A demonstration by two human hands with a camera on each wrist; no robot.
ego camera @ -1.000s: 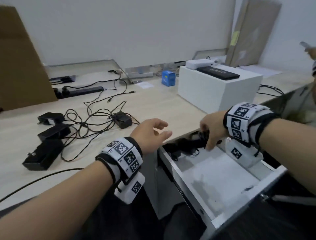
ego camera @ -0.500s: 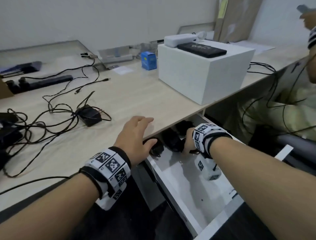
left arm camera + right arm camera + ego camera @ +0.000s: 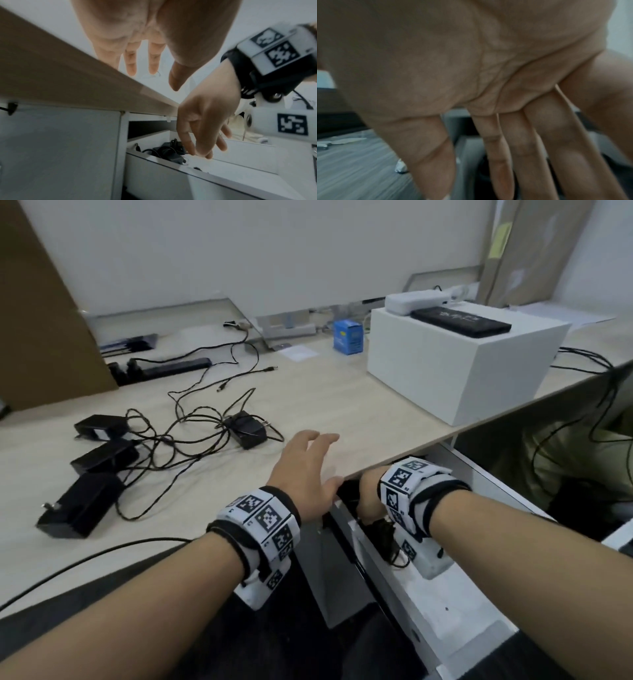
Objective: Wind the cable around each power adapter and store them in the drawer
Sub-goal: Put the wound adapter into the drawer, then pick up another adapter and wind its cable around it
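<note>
Several black power adapters lie at the desk's left in a tangle of loose cables; one more adapter sits nearer the middle. The white drawer stands pulled out under the desk edge. In its back corner lies a wound adapter, partly seen under my wrist in the head view as a black wound adapter. My right hand hangs over it inside the drawer with straight fingers, holding nothing. My left hand hovers open at the desk edge, palm down.
A white box with a black device on top stands on the desk's right. Behind are a small blue box and a black power strip. Brown cardboard leans at the far left. A cable runs along the desk's front.
My right hand carried an adapter to the drawer's back and has let it go; its fingers are now straight. My left hand reached forward over the desk edge.
</note>
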